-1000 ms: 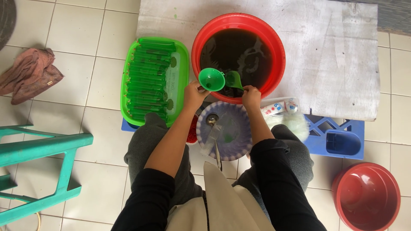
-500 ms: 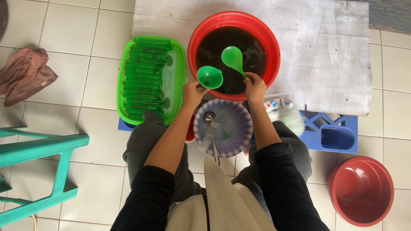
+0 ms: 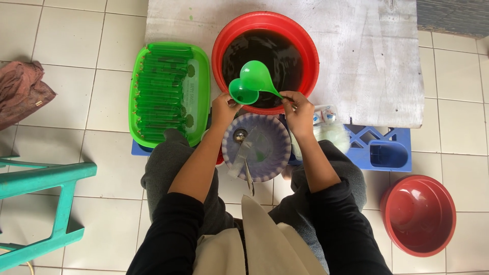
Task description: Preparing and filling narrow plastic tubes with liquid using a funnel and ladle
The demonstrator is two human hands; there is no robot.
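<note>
Lifted higher now, green ladle (image 3: 256, 76) tipped over green funnel (image 3: 241, 93) above the red basin (image 3: 305, 48) of dark liquid. Left hand (image 3: 224, 108) pinching the funnel, right hand (image 3: 298, 109) closed on the ladle handle. Left of the basin, green tray (image 3: 199, 109) already packed with filled tubes; plenty of liquid left.

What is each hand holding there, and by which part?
The left hand holds a green funnel by its rim. The right hand holds a green ladle by the end of its handle, above the red basin.
</note>
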